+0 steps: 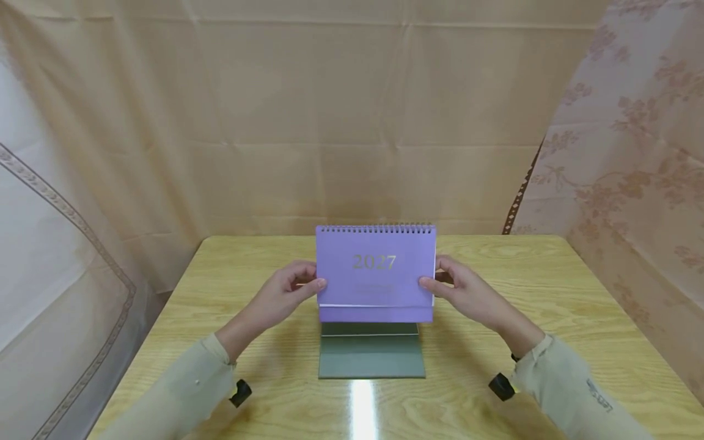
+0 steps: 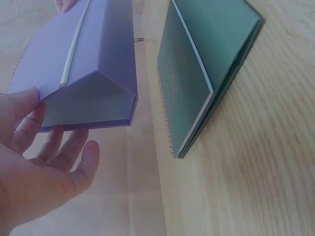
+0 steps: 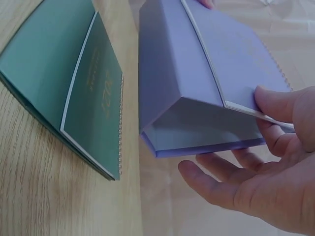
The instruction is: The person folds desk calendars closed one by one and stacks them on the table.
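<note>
A purple desk calendar (image 1: 376, 290) marked 2027, spiral-bound along its top, is held up above the table between both hands. My left hand (image 1: 288, 287) grips its left side, thumb on the front cover and fingers behind. On the opposite side my right hand (image 1: 462, 290) grips it the same way. Both wrist views show the purple stand folded into an open-ended triangle. Below and partly hidden behind it in the head view, a green desk calendar (image 1: 371, 355) lies on the table, its spiral and gold lettering visible in the wrist views.
The wood-grain table (image 1: 220, 379) reaches back to a beige cloth (image 1: 308, 122) hanging behind it. Patterned cloth (image 1: 638, 153) hangs at the right and white cloth (image 1: 44, 256) at the left. Black devices (image 1: 241, 393) sit at both wrists.
</note>
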Tool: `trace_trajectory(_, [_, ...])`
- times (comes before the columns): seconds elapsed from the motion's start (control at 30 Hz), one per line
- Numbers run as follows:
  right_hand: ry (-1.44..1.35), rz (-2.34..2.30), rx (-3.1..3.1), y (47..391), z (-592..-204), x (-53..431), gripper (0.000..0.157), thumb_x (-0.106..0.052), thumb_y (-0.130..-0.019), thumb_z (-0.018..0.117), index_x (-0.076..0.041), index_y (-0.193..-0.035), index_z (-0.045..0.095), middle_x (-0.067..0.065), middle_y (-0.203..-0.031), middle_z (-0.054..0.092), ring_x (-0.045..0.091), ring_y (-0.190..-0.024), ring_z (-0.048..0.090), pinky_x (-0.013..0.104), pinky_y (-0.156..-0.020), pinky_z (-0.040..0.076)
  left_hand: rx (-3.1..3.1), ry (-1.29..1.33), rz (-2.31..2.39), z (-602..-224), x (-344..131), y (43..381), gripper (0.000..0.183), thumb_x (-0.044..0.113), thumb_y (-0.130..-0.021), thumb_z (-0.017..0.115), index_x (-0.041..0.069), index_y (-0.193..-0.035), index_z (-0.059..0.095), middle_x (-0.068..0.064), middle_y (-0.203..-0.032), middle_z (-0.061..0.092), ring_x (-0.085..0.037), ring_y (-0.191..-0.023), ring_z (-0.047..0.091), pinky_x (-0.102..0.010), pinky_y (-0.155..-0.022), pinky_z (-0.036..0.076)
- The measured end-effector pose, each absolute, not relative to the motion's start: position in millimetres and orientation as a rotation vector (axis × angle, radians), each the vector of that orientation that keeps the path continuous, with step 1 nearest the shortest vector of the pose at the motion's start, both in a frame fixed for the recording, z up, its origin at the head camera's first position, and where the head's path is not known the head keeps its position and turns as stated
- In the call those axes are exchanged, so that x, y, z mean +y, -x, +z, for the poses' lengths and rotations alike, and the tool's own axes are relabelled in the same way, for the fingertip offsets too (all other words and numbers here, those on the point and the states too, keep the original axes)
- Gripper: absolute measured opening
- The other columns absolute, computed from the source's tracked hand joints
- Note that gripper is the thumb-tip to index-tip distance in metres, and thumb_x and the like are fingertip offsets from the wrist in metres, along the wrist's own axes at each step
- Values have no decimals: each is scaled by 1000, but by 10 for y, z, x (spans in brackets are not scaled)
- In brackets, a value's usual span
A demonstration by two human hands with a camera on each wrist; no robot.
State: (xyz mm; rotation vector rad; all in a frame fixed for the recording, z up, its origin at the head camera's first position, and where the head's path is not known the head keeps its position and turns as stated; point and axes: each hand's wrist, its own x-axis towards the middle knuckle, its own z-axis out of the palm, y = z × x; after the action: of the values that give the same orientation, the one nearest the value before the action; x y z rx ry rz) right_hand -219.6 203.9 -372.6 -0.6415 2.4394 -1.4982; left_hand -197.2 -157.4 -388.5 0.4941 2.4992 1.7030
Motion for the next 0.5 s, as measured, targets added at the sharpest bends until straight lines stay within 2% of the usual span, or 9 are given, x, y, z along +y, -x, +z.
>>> trace_trajectory(0.27, [643,-1496,2417,2171,-3714,2047,43,-20,-104,61,1,-140,51,19,-138,50,35,-118,58,46,-96,47,2401,-515,1776,-3909,-1546,1955,15,14,-100,67,-1,-103,68,-17,-141,48,-37,-126,55,-45,-101,50])
trace_trajectory(0.5, [622,-1497,2360,2189,-3709,2049,49,-24,-105,59,-3,-147,44,18,-143,49,37,-124,56,49,-99,48,2421,-504,1738,-3904,-1555,1964,19,17,-102,64,-2,-104,66,-21,-146,47,-39,-129,53,-46,-102,49])
